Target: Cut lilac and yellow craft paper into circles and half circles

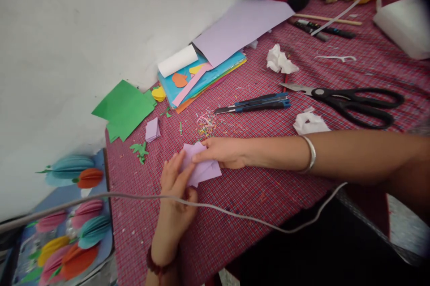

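Several overlapping pieces of lilac paper point(210, 170) are between my two hands, low over the checked cloth. My right hand point(225, 151) comes in from the right, a silver bangle on its wrist, and pinches the upper part of the paper with the thumb on top. From below, my left hand point(176, 187) grips the left side, fingers bent over the edge. Left of the hands lies a small stack of lilac paper point(152, 130). Just beyond them sits a heap of coloured paper shreds point(206, 124).
A box cutter point(255, 103) with its blade out and large black scissors point(356, 100) lie beyond my right arm. Green sheets point(126, 107) and a coloured paper pack point(215, 75) lie along the wall. A pale cord point(235, 214) crosses in front. Paper ornaments point(80, 261) sit lower left.
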The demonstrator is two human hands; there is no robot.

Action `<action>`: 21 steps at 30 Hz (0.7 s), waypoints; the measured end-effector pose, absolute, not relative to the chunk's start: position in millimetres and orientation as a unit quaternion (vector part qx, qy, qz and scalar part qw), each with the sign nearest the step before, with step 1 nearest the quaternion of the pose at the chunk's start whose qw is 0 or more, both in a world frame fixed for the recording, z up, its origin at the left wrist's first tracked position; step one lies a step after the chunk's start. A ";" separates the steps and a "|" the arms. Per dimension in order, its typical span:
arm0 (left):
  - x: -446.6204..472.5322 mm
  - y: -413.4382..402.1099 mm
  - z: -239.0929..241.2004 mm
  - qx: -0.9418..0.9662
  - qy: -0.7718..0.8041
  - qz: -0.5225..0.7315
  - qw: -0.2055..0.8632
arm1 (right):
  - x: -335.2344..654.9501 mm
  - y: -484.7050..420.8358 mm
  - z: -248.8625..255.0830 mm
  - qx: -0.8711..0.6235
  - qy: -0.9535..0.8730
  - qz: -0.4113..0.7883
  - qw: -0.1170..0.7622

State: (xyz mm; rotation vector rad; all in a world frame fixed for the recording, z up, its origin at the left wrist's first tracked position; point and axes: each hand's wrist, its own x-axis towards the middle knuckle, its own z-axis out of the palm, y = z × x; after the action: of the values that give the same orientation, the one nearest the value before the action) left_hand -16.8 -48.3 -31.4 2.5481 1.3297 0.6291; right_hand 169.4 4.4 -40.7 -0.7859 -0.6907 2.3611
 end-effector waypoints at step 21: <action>-1.6 -61.1 -50.0 0.541 0.417 0.287 0.672 | 206.5 -35.2 -34.3 -0.301 -0.719 0.541 0.315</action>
State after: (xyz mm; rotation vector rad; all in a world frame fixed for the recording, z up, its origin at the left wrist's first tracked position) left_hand -1.6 -61.1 -50.0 1.2180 0.9380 0.6461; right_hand 206.5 -35.2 -34.3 -0.7936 -1.8950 1.4259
